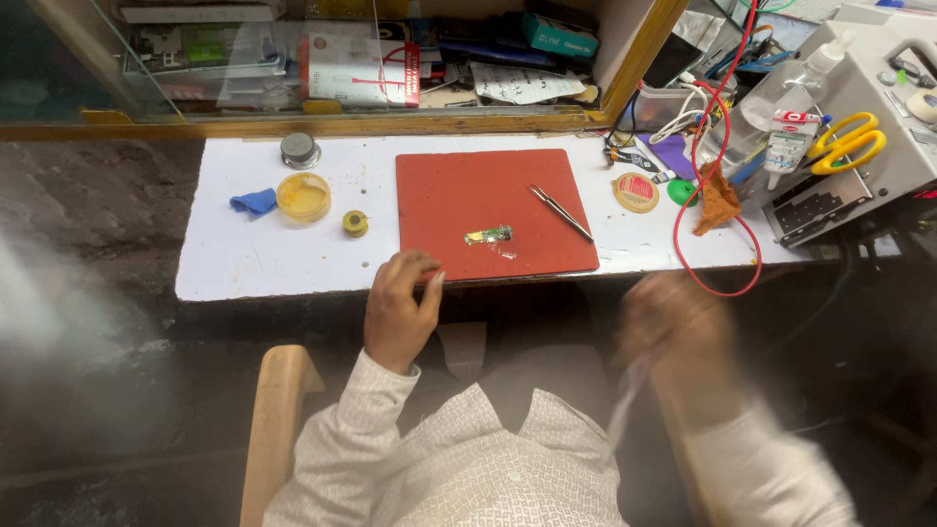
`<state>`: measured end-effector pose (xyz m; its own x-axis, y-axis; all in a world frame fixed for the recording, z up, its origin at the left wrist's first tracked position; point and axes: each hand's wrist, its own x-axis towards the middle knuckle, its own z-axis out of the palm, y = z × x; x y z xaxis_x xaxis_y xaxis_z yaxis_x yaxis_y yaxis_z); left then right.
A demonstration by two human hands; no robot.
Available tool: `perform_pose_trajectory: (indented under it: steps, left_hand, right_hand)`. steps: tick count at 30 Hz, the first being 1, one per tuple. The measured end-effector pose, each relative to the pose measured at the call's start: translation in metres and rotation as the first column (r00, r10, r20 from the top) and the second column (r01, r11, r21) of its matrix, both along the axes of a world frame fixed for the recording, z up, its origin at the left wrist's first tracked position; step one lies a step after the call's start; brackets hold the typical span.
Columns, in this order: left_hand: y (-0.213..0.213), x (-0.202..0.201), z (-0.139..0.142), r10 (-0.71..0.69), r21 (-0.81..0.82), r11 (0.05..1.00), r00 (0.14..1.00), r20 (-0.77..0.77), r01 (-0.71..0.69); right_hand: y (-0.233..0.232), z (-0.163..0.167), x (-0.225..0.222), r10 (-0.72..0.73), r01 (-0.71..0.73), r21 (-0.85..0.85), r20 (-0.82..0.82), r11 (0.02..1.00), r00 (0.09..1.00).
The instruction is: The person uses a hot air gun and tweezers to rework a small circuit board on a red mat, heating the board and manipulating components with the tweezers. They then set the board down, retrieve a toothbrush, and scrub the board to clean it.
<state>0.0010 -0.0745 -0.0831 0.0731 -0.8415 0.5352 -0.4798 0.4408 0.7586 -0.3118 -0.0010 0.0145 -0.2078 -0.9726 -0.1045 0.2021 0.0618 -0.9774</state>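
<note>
My left hand [400,307] rests at the front edge of the white table, fingers curled onto the near left corner of a red mat [459,195]; it holds nothing that I can see. A small green circuit board [488,235] lies on the mat just beyond it. Metal tweezers [561,213] lie slanted on the mat's right side. My right hand [673,327] is below the table edge at the right, heavily blurred; whether it holds anything cannot be made out.
A yellow paste tin [304,197], blue cloth [255,202], small solder spool [355,223] and metal lid [300,149] sit left of the mat. A round tin [636,191], red cable [722,146], orange cloth [719,200], bottle [771,102], yellow scissors [847,142] on a grey machine [883,98] crowd the right.
</note>
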Motion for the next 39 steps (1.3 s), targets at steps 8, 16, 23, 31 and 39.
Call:
perform_pose_trajectory:
  steps: [8, 16, 23, 31, 39]
  left_hand:
    - [-0.045, -0.03, 0.012, -0.058, -0.179, 0.979, 0.98, 0.193, 0.093]
    - [-0.04, -0.037, 0.019, -0.019, -0.223, 0.971, 0.955, 0.296, 0.088]
    - [-0.037, -0.037, 0.024, -0.018, -0.221, 0.971, 0.954, 0.299, 0.088]
    - [-0.037, -0.04, 0.023, -0.015, -0.228, 0.97, 0.96, 0.279, 0.081]
    - [-0.037, -0.038, 0.026, -0.043, -0.215, 0.972, 0.966, 0.255, 0.1]
  right_hand:
    - [0.109, -0.088, 0.051, 0.5, -0.519, -0.018, 0.3, 0.854, 0.812]
    - [0.007, -0.079, 0.053, 0.013, -0.211, -0.166, -0.756, 0.963, 0.655]
    - [-0.032, -0.053, 0.096, 0.309, -0.272, 0.146, -0.42, 0.951, 0.853]
    - [-0.047, -0.065, 0.08, 0.31, -0.279, 0.203, -0.137, 0.939, 0.941]
    - [-0.024, -0.062, 0.072, 0.307, -0.283, 0.209, -0.096, 0.936, 0.947]
